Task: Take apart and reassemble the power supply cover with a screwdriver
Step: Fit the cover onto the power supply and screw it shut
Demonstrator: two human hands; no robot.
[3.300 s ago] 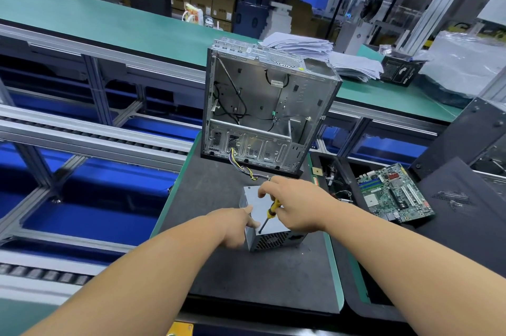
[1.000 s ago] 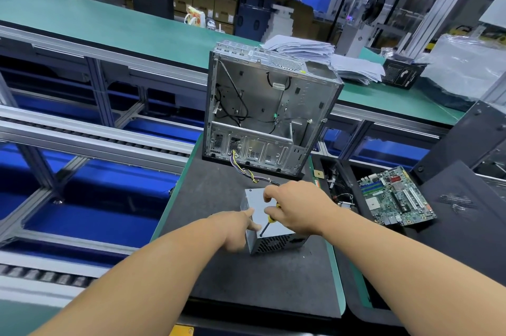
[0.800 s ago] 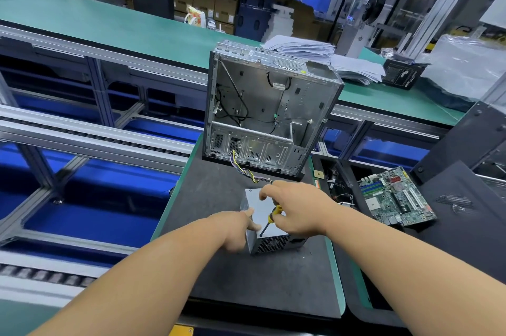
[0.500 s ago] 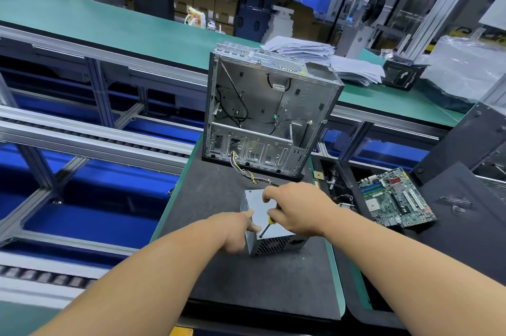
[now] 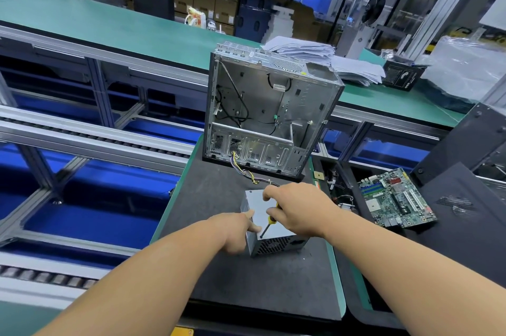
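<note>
Little has moved: right grip (image 5: 297, 208) clamps the screwdriver (image 5: 269, 222) atop the power supply (image 5: 269, 242), left grip (image 5: 235, 229) bracing.

A person's right hand (image 5: 297, 208) grips a yellow-handled screwdriver (image 5: 269, 222), tip on the grey power supply (image 5: 269, 237), while the left hand (image 5: 232, 230) holds its side, before an open computer case (image 5: 269, 108) on a dark mat (image 5: 208, 198).
</note>
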